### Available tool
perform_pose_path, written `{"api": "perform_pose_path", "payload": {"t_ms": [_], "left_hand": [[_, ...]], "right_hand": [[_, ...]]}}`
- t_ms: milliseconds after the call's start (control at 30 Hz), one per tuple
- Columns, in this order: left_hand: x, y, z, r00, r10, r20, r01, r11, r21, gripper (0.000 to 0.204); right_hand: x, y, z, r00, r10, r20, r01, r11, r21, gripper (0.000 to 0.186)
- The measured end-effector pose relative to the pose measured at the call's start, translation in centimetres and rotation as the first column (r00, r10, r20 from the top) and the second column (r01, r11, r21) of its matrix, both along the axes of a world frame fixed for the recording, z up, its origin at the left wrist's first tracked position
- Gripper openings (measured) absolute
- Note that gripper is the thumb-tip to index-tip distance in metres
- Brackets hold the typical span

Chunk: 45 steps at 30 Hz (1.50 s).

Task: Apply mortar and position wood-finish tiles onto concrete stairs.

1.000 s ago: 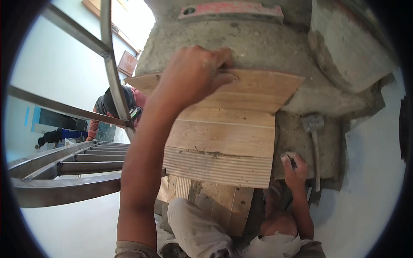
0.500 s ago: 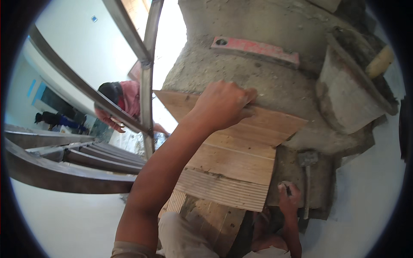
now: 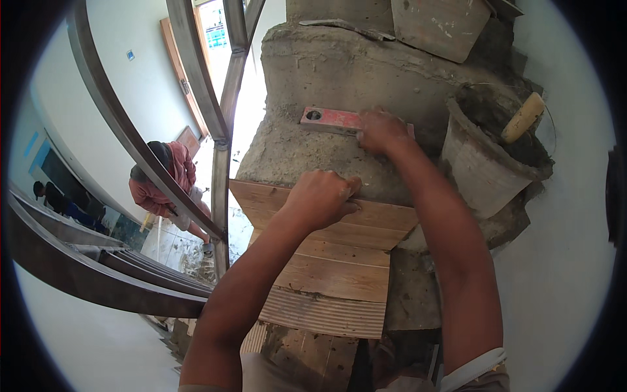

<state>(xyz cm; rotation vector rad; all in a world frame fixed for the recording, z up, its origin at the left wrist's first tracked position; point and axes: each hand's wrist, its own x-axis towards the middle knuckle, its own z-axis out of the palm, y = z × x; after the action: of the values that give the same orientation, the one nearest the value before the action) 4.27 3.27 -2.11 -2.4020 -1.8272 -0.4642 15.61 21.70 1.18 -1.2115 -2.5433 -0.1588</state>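
From where I stand, the person's left hand [image 3: 324, 197] grips the top edge of a wood-look tile [image 3: 385, 217] by its middle, fingers curled over the back and thumb on the near face. That tile stands along the front of a rough concrete step [image 3: 274, 147], just behind the flat wood-look tread [image 3: 346, 273] with its ribbed front strip [image 3: 326, 315].

The right hand [image 3: 384, 130] is up on the concrete, laid over a long red level [image 3: 334, 119] towards its right end. The fingers are bent around it, but the blur and the hand's own back hide the contact, so I can't tell whether it has a firm hold.

I take the step in hand to be steadying the upright tile while the level is fetched. If so, the next move calls for a sure grasp on the level and a careful lift past the tile's top edge, with the left hand kept firm so the tile doesn't tip or slip. The right forearm passes close by the mortar bucket [image 3: 480, 179], whose pale tool handle [image 3: 524, 117] sticks out, so elbow room there matters.
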Motion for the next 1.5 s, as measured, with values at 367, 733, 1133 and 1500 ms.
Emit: {"api": "perform_pose_path", "payload": {"t_ms": [367,733,1133,1500], "left_hand": [[-0.7,-0.1,-0.3,0.999,-0.016,0.047,0.015,1.000,0.006,0.028],[-0.6,-0.2,-0.2,0.999,0.005,0.048,-0.004,1.000,-0.016,0.028],[-0.6,-0.9,-1.2,0.996,0.078,-0.032,-0.080,0.994,-0.076,0.036],[9.5,-13.5,-9.4,0.598,0.174,0.783,-0.428,0.895,0.128,0.049]], "right_hand": [[0.7,2.5,-1.6,0.984,-0.161,0.075,0.167,0.982,-0.082,0.062],[2.1,-0.3,1.8,0.992,-0.085,0.098,0.102,0.977,-0.189,0.071],[17.7,-21.7,-7.4,0.630,-0.091,-0.771,-0.184,0.948,-0.262,0.069],[7.8,-22.4,-19.7,0.438,0.345,-0.830,-0.547,0.835,0.059,0.050]]}}
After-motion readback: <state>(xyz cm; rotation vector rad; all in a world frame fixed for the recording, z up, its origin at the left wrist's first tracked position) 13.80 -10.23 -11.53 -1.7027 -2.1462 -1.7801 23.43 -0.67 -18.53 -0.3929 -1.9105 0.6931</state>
